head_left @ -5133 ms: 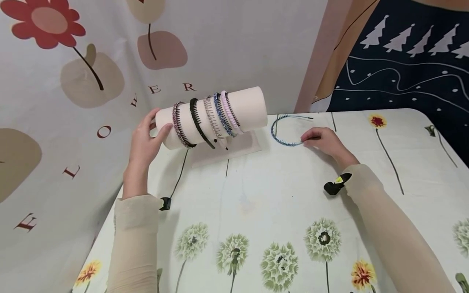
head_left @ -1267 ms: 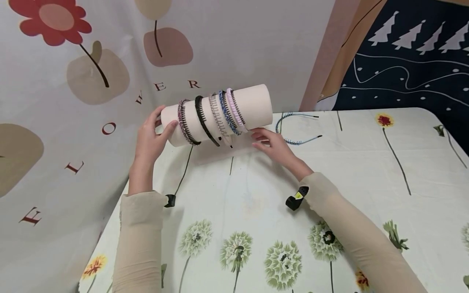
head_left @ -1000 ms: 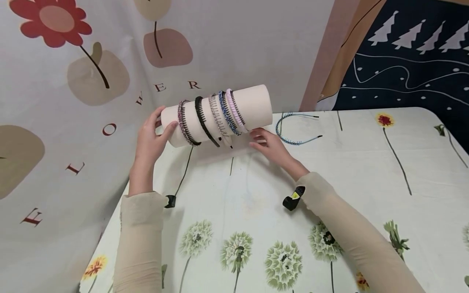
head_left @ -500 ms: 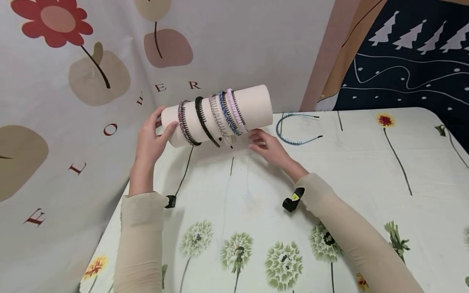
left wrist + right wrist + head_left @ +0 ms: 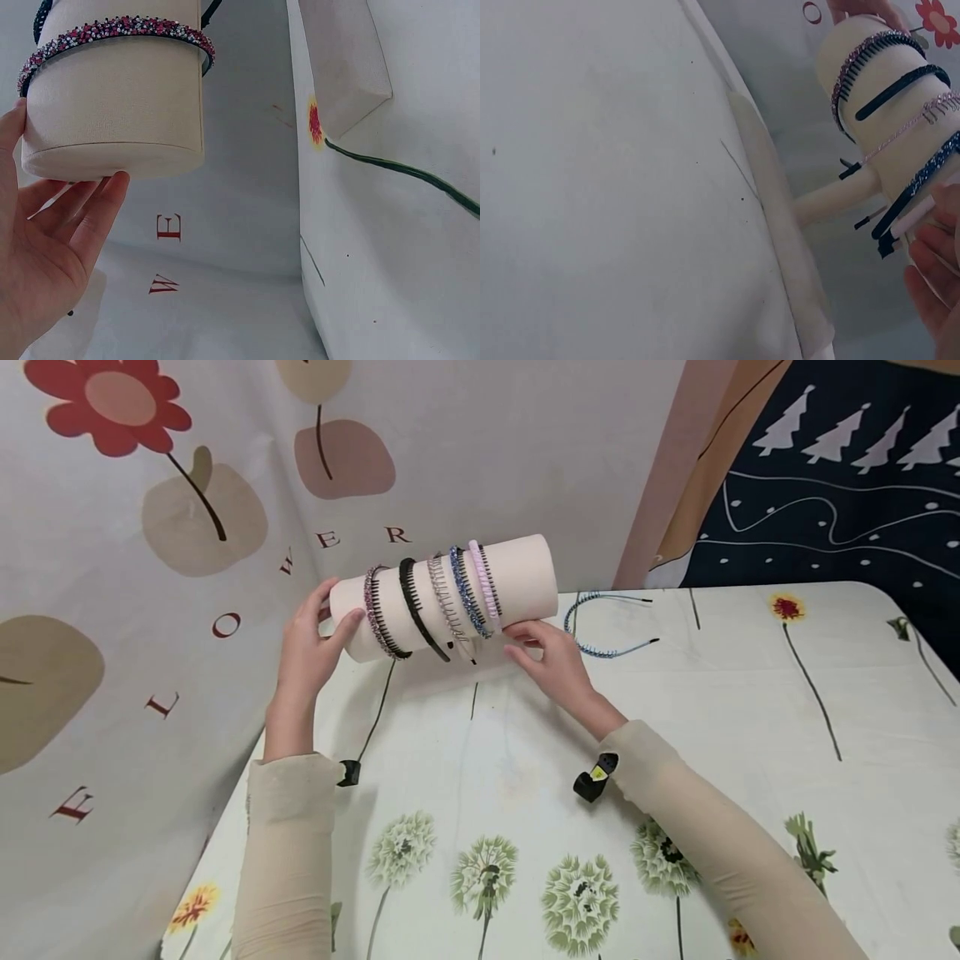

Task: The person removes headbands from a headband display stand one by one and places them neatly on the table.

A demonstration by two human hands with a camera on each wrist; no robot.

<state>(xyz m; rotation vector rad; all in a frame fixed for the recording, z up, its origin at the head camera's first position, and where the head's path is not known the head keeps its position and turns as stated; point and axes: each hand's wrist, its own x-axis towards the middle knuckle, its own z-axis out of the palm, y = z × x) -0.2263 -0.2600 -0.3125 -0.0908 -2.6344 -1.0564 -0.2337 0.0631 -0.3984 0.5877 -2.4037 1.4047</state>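
Observation:
A cream cylindrical headband stand carries several toothed headbands around its roll. My left hand grips the roll's left end, thumb in front and fingers curled behind; the left wrist view shows fingertips under that end. Beside the thumb sits a pink-and-black beaded headband. Further right come a black headband, a thin clear-pink one, and a blue glitter one. Rightmost is a lilac headband; my right hand pinches its lower end, partly hidden by the fingers.
A thin light-blue headband lies on the flower-print tablecloth, right of the stand. The stand's flat base rests on the table below the roll. Behind hangs a printed curtain; a dark tree-print cloth hangs at right.
Earlier the right hand held the light-blue headband's end on the table, then moved left to the roll. Now the lilac headband has slid slightly right along it. The left hand keeps its grip.

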